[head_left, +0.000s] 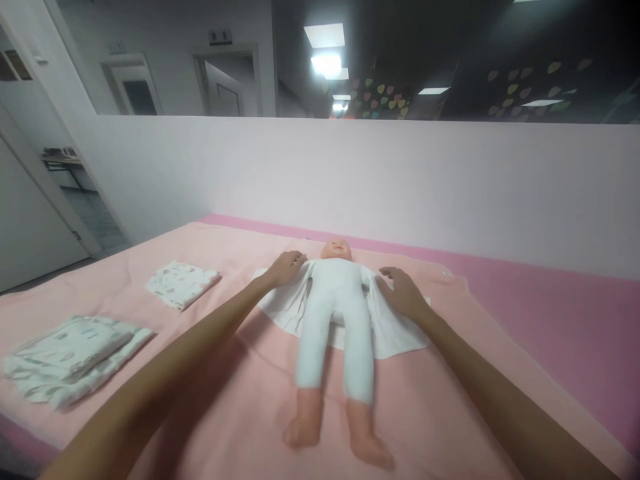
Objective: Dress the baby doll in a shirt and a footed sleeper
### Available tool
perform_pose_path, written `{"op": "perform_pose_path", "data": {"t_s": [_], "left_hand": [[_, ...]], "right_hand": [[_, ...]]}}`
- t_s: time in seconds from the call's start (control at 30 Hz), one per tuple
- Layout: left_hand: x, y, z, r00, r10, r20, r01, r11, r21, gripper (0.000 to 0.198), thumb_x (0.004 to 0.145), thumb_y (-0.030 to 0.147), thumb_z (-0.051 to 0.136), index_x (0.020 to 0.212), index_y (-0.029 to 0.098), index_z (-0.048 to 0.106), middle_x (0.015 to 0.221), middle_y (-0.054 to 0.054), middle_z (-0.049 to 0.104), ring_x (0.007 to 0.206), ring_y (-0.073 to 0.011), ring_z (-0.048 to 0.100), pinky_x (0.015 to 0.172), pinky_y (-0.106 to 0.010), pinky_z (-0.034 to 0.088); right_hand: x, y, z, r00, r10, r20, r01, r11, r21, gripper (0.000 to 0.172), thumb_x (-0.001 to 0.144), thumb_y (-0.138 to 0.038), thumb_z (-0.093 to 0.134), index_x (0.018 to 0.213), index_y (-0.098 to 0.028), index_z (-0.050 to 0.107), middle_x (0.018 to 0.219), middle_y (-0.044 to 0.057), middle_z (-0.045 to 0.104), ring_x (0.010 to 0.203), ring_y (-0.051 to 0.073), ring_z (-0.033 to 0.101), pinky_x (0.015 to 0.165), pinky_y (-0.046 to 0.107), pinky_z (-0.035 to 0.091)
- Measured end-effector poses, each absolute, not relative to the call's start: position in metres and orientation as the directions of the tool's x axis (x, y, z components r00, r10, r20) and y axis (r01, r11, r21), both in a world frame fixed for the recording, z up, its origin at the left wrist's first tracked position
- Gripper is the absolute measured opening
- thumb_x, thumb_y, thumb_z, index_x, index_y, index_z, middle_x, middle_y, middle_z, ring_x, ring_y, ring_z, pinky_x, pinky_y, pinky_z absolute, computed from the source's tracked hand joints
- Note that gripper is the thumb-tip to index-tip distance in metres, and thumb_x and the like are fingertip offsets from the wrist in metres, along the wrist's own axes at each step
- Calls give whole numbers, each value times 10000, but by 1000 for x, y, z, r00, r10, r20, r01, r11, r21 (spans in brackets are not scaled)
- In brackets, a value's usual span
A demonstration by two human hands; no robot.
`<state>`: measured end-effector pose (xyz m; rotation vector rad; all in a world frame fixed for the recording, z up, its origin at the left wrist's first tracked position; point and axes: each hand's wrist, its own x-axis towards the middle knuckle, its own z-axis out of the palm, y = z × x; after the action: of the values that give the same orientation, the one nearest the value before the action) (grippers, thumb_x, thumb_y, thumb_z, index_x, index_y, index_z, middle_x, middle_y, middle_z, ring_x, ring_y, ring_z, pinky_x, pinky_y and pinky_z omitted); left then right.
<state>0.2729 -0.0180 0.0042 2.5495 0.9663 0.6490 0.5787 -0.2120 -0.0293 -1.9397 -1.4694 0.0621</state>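
Note:
A baby doll point(337, 287) lies face up, its torso and legs white and its feet bare. Beneath it a white baby shirt point(395, 330) is spread out, with a panel fanned out on either side of the torso. My left hand point(287, 268) rests on the shirt near the doll's shoulder on the left, fingers stretched out. On the opposite side my right hand point(403, 292) lies over the shirt, its fingers apart and the thumb against the cloth. Neither hand visibly grips anything. The doll's arms are hidden by the shirt.
On the left lie a folded printed cloth point(183, 283) and, closer, a stack of folded printed cloths point(75, 357). A peach blanket point(210, 413) covers the pink mat point(540, 313). Behind stands a white wall point(400, 180) with dark glass above; a door point(35, 200) is at far left.

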Motion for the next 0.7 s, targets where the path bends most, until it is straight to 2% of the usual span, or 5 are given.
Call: {"op": "perform_pose_path", "data": {"t_s": [0.1,0.2,0.33,0.47,0.7], "left_hand": [[309,4,4,761,634,136,506,-712,488,665,1054,603,209,1236,169,678,1329,-131,693,1205,-318,625,1037,-414,454],[324,15,-8,765,635,102,516,-701,491,755,1041,663,174,1306,151,662,1418,-162,644,1273,-345,609,1063,-427,442],[322,20,-26,775,625,88,500,-693,519,822,1031,705,91,1377,196,636,1471,-130,613,1325,-336,589,1103,-422,418],[318,20,-30,773,626,98,488,-686,540,809,1020,736,107,1453,248,587,1529,-97,563,1381,-327,545,1147,-435,386],[320,17,-26,735,675,69,537,-641,549,811,1016,734,131,1434,234,613,1521,-104,570,1375,-339,552,1132,-429,403]], "right_hand": [[571,-170,-20,296,914,277,832,-105,-544,453,1059,-510,330,1110,-183,641,1189,138,702,1073,260,643,952,365,469],[568,-149,-23,264,940,216,837,-112,-535,515,1076,-547,255,915,-212,612,1040,126,733,961,267,661,883,359,466],[566,-145,-34,251,948,194,833,-110,-542,576,1084,-579,159,941,-234,596,1098,105,734,989,272,664,888,364,457],[565,-146,-37,246,949,197,829,-101,-549,596,1079,-600,142,944,-230,590,1131,111,726,1022,279,659,906,375,451],[564,-146,-35,212,953,215,831,-60,-553,568,1087,-569,147,878,-228,551,1090,91,722,1021,250,652,903,345,452]]}}
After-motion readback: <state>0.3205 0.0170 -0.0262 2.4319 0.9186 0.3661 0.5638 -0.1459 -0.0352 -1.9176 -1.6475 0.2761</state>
